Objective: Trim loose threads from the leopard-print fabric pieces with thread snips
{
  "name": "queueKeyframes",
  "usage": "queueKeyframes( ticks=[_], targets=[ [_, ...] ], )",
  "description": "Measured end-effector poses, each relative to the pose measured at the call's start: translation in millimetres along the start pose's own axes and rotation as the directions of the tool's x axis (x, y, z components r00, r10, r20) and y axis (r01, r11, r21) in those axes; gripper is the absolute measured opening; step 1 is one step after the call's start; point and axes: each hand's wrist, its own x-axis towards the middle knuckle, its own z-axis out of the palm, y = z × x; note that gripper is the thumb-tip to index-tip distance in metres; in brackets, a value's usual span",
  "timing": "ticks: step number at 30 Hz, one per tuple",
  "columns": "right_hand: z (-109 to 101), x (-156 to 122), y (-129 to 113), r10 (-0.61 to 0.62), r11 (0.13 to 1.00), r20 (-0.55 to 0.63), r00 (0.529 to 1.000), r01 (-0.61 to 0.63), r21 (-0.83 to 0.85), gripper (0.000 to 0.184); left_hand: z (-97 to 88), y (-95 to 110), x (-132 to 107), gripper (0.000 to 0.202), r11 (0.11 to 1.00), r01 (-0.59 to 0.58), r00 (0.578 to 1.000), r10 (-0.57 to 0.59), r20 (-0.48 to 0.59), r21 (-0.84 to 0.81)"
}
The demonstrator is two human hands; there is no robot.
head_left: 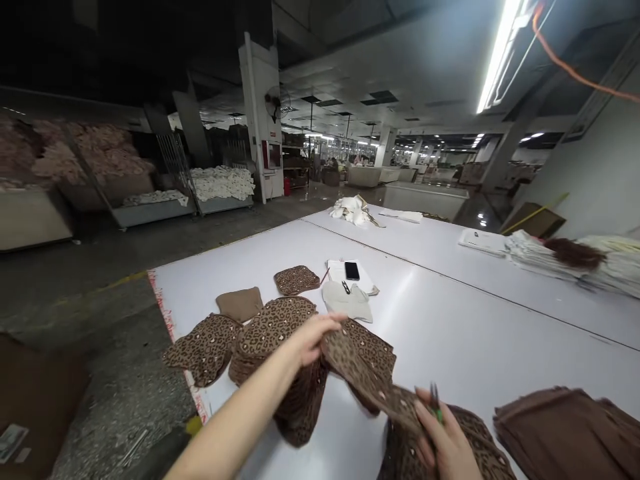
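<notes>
A brown leopard-print fabric piece (363, 373) stretches between my two hands, blurred along its length. My left hand (315, 337) pinches its far end, just above a thick stack of leopard-print pieces (277, 327). Its near end is in my right hand (445, 437), whose fingers also hold a small dark tool with a green part (437, 407), perhaps thread snips. Under the right hand more leopard-print fabric (480, 433) spreads along the near edge. Behind the stretched piece lies another leopard-print piece (373, 347), partly covered.
On the white table (425, 320) are a phone (352, 270) on papers, black snips (346, 287) on pale fabric, and a plain brown piece (240, 304). Brown fabric (565, 433) is stacked at right. White cloth (353, 210) lies at the far end.
</notes>
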Motion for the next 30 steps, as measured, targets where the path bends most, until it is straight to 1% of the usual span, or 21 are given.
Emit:
queueKeyframes(
  ticks=[3, 5, 7, 9, 11, 12, 14, 16, 17, 18, 19, 21, 22, 23, 24, 25, 26, 27, 28, 29, 30],
  targets=[
    [75, 8, -30, -0.096, 0.995, 0.097, 0.991, 0.093, 0.037, 0.054, -56.5, 55, -9, 0.042, 0.978, -0.197, 0.977, 0.201, -0.075, 0.061],
    [118, 14, -33, -0.195, 0.980, 0.206, 0.959, 0.198, 0.008, 0.046, -95.8, 76, -16, 0.051, 0.946, -0.300, 0.937, 0.316, -0.148, 0.120],
    [150, 22, -18, -0.249, 0.964, 0.316, 0.916, 0.267, -0.016, 0.037, -134.2, 79, -22, 0.059, 0.919, -0.334, 0.891, 0.381, -0.247, 0.210],
    [169, 30, 10, -0.223, 0.961, 0.384, 0.896, 0.268, -0.067, 0.032, -169.4, 62, -25, 0.061, 0.911, -0.256, 0.862, 0.366, -0.351, 0.323],
    [174, 35, 43, -0.138, 0.964, 0.402, 0.905, 0.217, -0.156, 0.027, -198.3, 33, -27, 0.049, 0.896, -0.082, 0.837, 0.300, -0.458, 0.437],
    [171, 36, 58, -0.095, 0.963, 0.397, 0.913, 0.185, -0.195, 0.025, -209.2, 17, -28, 0.040, 0.872, 0.009, 0.814, 0.278, -0.510, 0.490],
    [155, 34, 83, -0.032, 0.961, 0.365, 0.930, 0.129, -0.245, 0.020, -222.4, -13, -31, 0.026, 0.804, 0.158, 0.767, 0.265, -0.584, 0.573],
    [124, 28, 98, -0.010, 0.959, 0.295, 0.955, 0.093, -0.267, 0.019, -222.9, -37, -35, 0.022, 0.732, 0.226, 0.735, 0.305, -0.606, 0.642],
    [104, 24, 102, -0.010, 0.957, 0.249, 0.969, 0.082, -0.279, 0.019, -218.3, -46, -35, 0.022, 0.679, 0.233, 0.717, 0.364, -0.595, 0.696],
    [80, 20, 105, -0.018, 0.953, 0.195, 0.981, 0.075, -0.294, 0.020, -210.2, -53, -35, 0.024, 0.595, 0.222, 0.689, 0.465, -0.556, 0.772],
    [53, 16, 105, -0.033, 0.947, 0.132, 0.991, 0.073, -0.313, 0.021, -198.4, -61, -32, 0.027, 0.475, 0.191, 0.656, 0.589, -0.471, 0.859],
    [-9, 8, 103, -0.087, 0.928, -0.015, 0.996, 0.076, -0.366, 0.024, -161.7, -78, -24, 0.032, 0.238, 0.040, 0.625, 0.752, -0.210, 0.970],
    [-43, 3, 100, -0.125, 0.913, -0.094, 0.988, 0.077, -0.400, 0.026, -136.3, -88, -19, 0.033, 0.167, -0.086, 0.635, 0.769, -0.075, 0.982],
    [-77, -2, 97, -0.164, 0.897, -0.167, 0.972, 0.076, -0.435, 0.028, -106.3, -101, -15, 0.033, 0.156, -0.232, 0.670, 0.741, 0.041, 0.960],
    [-110, -7, 93, -0.202, 0.879, -0.230, 0.952, 0.073, -0.471, 0.030, -72.5, -116, -12, 0.031, 0.189, -0.377, 0.713, 0.685, 0.154, 0.907],
    [-141, -13, 90, -0.239, 0.859, -0.274, 0.931, 0.071, -0.508, 0.032, -35.9, -133, -10, 0.028, 0.248, -0.492, 0.745, 0.616, 0.256, 0.835],
    [-168, -18, 87, -0.272, 0.837, -0.299, 0.915, 0.071, -0.543, 0.034, 1.8, -151, -10, 0.025, 0.307, -0.568, 0.773, 0.519, 0.366, 0.764],
    [-190, -22, 86, -0.299, 0.814, -0.304, 0.904, 0.075, -0.576, 0.035, 39.0, -170, -12, 0.023, 0.357, -0.625, 0.772, 0.418, 0.479, 0.695],
    [-206, -25, 85, -0.319, 0.790, -0.292, 0.902, 0.083, -0.608, 0.036, 74.2, -188, -14, 0.022, 0.391, -0.667, 0.745, 0.342, 0.573, 0.634],
    [-218, -27, 86, -0.332, 0.765, -0.264, 0.906, 0.094, -0.637, 0.036, 106.1, -206, -16, 0.023, 0.400, -0.688, 0.719, 0.265, 0.642, 0.606],
    [-224, -27, 88, -0.338, 0.740, -0.228, 0.913, 0.108, -0.663, 0.036, 133.6, -222, -18, 0.023, 0.378, -0.690, 0.712, 0.204, 0.672, 0.617]
  ],
)
